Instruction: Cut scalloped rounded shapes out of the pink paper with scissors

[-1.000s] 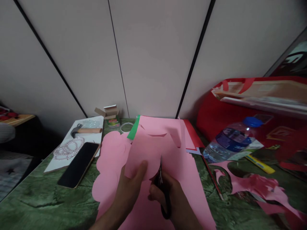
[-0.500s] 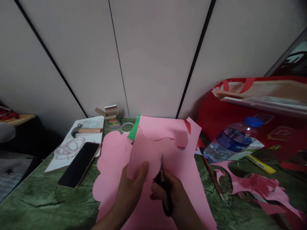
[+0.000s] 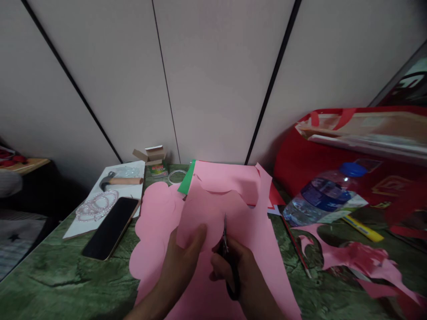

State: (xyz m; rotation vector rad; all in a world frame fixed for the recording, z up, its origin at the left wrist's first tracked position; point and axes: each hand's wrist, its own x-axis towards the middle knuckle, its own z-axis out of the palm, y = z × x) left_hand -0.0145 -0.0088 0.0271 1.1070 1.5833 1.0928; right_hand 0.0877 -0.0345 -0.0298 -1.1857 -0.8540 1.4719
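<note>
A sheet of pink paper (image 3: 203, 213) with curved cut edges is pinched in my left hand (image 3: 187, 253), thumb on top. My right hand (image 3: 235, 266) grips black-handled scissors (image 3: 233, 280), their blades pointing away from me and set against the sheet at its curved cut. Beneath both hands lie larger pink sheets (image 3: 263, 275). To the left are pink scalloped cut-outs (image 3: 147, 249), partly overlapping. Behind the held sheet, another pink sheet and a green sheet (image 3: 187, 180) show.
On the left lie a black phone (image 3: 111, 229), a hammer (image 3: 125, 181), a string of beads (image 3: 96, 206) and an opened small box (image 3: 156, 164). Rightward are a pencil (image 3: 296, 246), a water bottle (image 3: 320, 195), a yellow cutter (image 3: 363, 229), pink scraps (image 3: 333, 255) and a red bag (image 3: 293, 155).
The right strip of the held pink sheet has swung slightly left and down. Both hands and the scissors stay nearly in place.
</note>
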